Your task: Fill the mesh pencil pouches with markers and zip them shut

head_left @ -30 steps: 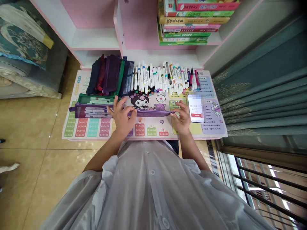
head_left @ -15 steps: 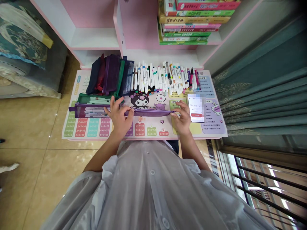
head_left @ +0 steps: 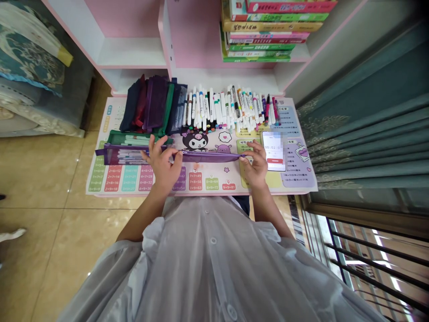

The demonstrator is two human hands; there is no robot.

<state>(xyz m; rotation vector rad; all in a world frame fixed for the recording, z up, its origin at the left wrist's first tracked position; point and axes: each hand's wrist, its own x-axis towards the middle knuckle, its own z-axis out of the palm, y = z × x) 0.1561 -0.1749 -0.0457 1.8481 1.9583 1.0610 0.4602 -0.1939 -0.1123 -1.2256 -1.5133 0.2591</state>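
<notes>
A purple zip pouch (head_left: 211, 157) is stretched between my hands in front of me, seen nearly edge-on. My left hand (head_left: 164, 165) pinches its upper zipped edge with thumb and forefinger, the other fingers spread. At the pouch's right end, my right hand (head_left: 254, 165) grips the corner between thumb and fingertips. Whether a zip pull sits under my left fingers is too small to tell. Beside my left hand lies a purple mesh pouch (head_left: 112, 156) with white markers showing through. Just behind that is a green pouch (head_left: 115, 137) with pale green-white markers in it.
Loose white markers (head_left: 217, 109) with coloured ends lie in a wide row at the back of the desk. Stacked pouches (head_left: 156, 103) in several colours stand left of them. A phone (head_left: 274, 152) lies by my right hand. Books (head_left: 264, 47) are piled on the shelf.
My left hand has slid slightly left along the pouch's top edge. The right hand keeps its hold on the right corner, almost unmoved.
</notes>
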